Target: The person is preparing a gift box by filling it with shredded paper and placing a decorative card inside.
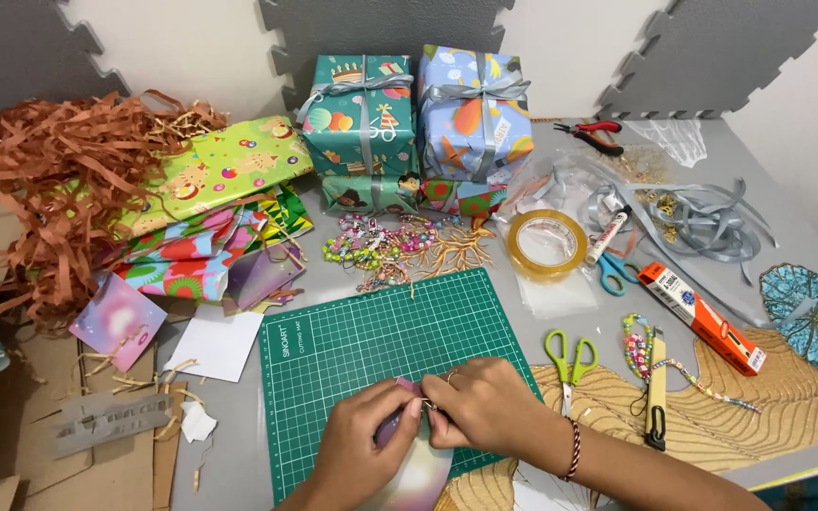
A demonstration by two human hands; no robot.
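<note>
— What have you got in your hands?

— Your left hand (357, 440) and right hand (485, 407) pinch an iridescent card (418, 468) at its top edge, over the green cutting mat (381, 336); something small, perhaps a clip, sits between your fingertips.

— Beyond that?

— Green scissors (570, 360) just right, a tape roll (546, 243) farther, wrapped gift boxes (418, 118) at the back.

Both hands, the left hand (357, 445) and the right hand (485, 407), meet over the near edge of the cutting mat (381, 350), pinching a small card (418, 464). From the mat, the scissors (570, 364) lie at three o'clock, the tape roll (546, 244) at one, the beaded bracelets (381, 248) at twelve. The wrapped boxes (418, 123) stand behind those. Shredded paper (59, 189) heaps at ten o'clock.
</note>
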